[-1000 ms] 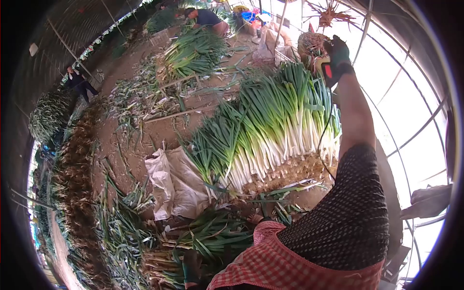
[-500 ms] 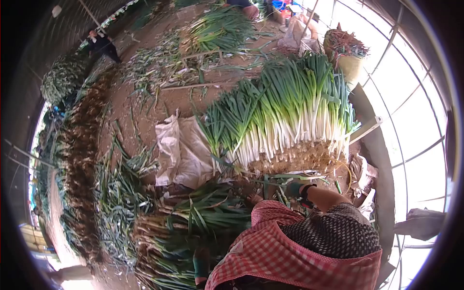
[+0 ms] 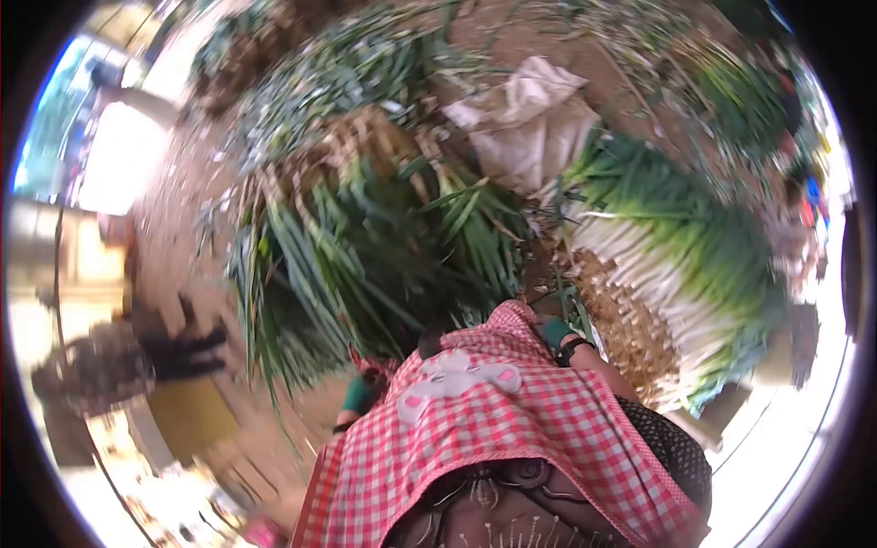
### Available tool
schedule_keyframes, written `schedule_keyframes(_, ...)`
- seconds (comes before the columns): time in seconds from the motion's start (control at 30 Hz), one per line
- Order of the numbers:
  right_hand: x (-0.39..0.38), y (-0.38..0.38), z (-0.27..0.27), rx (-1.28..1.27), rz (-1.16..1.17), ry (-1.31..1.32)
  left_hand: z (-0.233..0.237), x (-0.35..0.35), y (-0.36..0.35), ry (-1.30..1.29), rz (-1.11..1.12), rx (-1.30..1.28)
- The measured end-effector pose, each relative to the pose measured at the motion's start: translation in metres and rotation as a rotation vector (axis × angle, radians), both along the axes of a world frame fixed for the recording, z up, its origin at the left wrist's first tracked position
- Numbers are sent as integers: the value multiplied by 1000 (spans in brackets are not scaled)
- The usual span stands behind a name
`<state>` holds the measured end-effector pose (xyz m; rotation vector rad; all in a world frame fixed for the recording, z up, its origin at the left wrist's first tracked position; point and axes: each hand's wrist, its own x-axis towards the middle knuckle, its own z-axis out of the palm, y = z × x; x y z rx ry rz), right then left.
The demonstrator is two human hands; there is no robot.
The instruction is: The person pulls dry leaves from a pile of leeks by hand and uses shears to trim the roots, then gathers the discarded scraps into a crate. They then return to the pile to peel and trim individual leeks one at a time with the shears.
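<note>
Green onions lie on both sides of me, and each hand sits close to a different heap. My right hand [image 3: 553,331], in a teal glove with a dark wristband [image 3: 575,348], is low at the far edge of my checked apron [image 3: 512,429]. Its fingers point into the gap between the two heaps, but blur and the apron hem hide them, so I cannot tell how far they are spread or whether they hold a stalk. My left hand [image 3: 356,395], also gloved in teal, shows only as a patch beside the apron's left edge. I cannot tell its fingers' state either.

Outward from the right fingers, the stacked bundle [image 3: 676,265] is just to the right. Its tan root ends [image 3: 630,329] are turned toward me, the white stems come next, and the green tops are away on the far right, so its long axis runs near to far, leaning right. The right hand is clearly nearer to it.

Outward from the left fingers, the loose pile [image 3: 365,247] of darker stalks fans out straight ahead. Its leaf tips reach near and left, and its pale rooty ends are at the far side. The left hand is near those tips, apart from them as far as I can see.

Beyond both heaps, a white sack [image 3: 530,119] lies crumpled on the dirt floor [image 3: 512,27].
</note>
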<state>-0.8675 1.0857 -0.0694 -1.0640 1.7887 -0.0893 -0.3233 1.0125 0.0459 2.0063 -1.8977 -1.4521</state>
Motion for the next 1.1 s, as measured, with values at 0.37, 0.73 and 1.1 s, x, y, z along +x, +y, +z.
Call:
schedule_keyframes(0.37,-107,-113,-3,48,1226,290,403,-179,-98,520,195,-934)
schedule_keyframes(0.73,-199,-163,-33,27,559,113,504,-263,-154,250,-935,-1043)
schedule_keyframes(1.1,-119,-74,-104,185,-566,-617,428,-211,-237,593,-794,-898)
